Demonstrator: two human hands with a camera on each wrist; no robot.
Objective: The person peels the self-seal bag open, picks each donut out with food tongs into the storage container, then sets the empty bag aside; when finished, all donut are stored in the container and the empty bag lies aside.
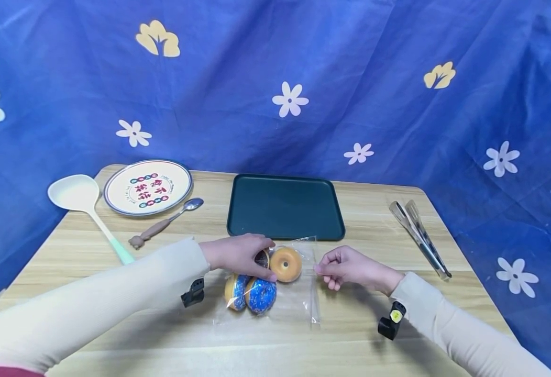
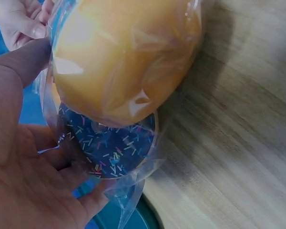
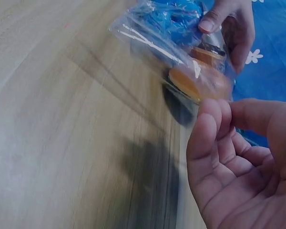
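Note:
A clear plastic bag [image 1: 294, 309] holding several doughnuts is lifted over the table's middle. Inside are a plain golden doughnut [image 1: 282, 255], a dark one with coloured sprinkles [image 2: 117, 150] and two blue-iced ones [image 1: 262, 296]. My left hand [image 1: 242, 255] grips the bag from above, thumb on one side and fingers on the other, around the dark doughnut, partly hiding it. With thumb and forefinger, my right hand [image 1: 348, 268] pinches the bag's right edge; the right wrist view shows its other fingers curled loosely below.
Behind the bag lies a dark green tray [image 1: 286, 207]. To the left are a white plate [image 1: 120, 188] with printed characters, a spoon [image 1: 157, 228] and a white ladle [image 1: 75, 192] with a green handle. Metal tongs [image 1: 419, 236] lie at the right. A blue curtain [image 1: 238, 78] hangs behind.

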